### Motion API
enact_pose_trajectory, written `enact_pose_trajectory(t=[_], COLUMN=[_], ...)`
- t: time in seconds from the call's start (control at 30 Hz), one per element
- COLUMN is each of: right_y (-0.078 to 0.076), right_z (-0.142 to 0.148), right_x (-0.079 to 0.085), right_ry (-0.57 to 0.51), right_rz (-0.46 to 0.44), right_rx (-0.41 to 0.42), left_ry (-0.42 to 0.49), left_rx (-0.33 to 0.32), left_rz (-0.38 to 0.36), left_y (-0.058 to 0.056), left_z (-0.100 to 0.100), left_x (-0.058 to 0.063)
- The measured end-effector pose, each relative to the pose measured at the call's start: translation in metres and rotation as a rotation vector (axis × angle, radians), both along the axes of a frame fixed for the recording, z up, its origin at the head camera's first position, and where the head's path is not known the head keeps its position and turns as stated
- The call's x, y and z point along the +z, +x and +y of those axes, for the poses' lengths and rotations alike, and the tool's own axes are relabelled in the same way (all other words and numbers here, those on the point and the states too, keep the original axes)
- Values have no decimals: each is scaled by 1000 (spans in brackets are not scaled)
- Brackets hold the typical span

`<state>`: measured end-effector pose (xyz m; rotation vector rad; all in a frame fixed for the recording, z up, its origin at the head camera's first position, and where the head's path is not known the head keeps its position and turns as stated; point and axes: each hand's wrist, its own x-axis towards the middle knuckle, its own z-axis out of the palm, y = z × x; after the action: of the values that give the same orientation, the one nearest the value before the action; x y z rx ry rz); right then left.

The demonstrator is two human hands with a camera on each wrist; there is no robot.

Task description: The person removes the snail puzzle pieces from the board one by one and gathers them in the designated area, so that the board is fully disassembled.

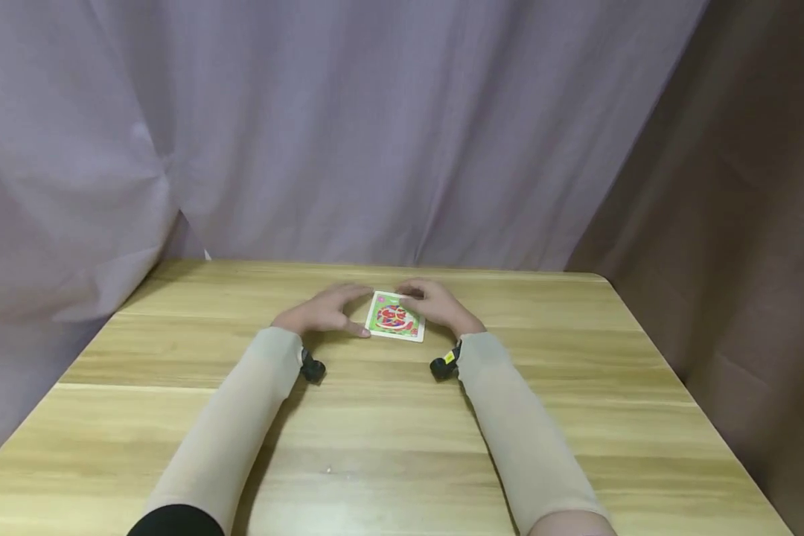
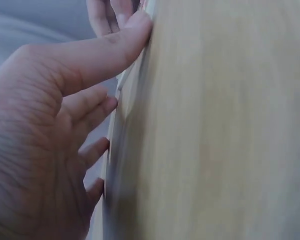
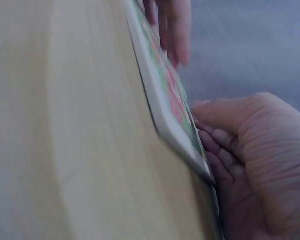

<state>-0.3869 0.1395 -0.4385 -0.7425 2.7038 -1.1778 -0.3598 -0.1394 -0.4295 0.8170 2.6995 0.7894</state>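
A thin, square board (image 1: 395, 318) with a white border and a red and green printed picture lies flat on the wooden table. My left hand (image 1: 326, 309) is at its left side, fingers spread, the thumb by the near left corner. In the left wrist view, the left hand's fingertips (image 2: 100, 145) rest along the table. Over the board's far right part is my right hand (image 1: 440, 305), its thumb above the printed face. Seen from the right wrist, the fingers curl beside the board's edge (image 3: 162, 107); whether they pinch it is hidden.
The wooden table (image 1: 375, 447) extends toward the camera and to both sides. Behind it hangs a grey curtain (image 1: 348, 134), and a darker curtain (image 1: 744, 223) runs along the right. Small black wrist cameras (image 1: 313, 368) sit on the inner side of both wrists.
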Motion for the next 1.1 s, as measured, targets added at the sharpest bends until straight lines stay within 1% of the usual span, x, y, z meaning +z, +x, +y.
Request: enact_pose_trajectory(t=[0.13,0.23,0.37,0.43,0.53,0.73,0.97,1.1], right_y=[4,6,7,8,9,13,15,13], right_z=[-7,-11,-14,-15,-14,-10,-11,-16], right_x=[-10,-12,-9,-9,-10,-11,-15,-14], right_ry=[8,1,-19,-19,-16,-32,-31,-41], right_rz=[-34,-31,-2,14,13,19,14,36], right_rx=[42,37,19,25,19,-23,-17,-10], left_ry=[-17,-16,9,4,-8,10,-11,2], left_rx=[2,-1,-8,-17,-32,-22,-14,-10], left_rz=[-23,-3,35,45,51,71,82,105], left_y=[9,12,15,17,19,20,21,19], left_z=[1,1,2,3,6,15,20,18], left_x=[-10,-15,-13,-10,-10,-13,-19,-19])
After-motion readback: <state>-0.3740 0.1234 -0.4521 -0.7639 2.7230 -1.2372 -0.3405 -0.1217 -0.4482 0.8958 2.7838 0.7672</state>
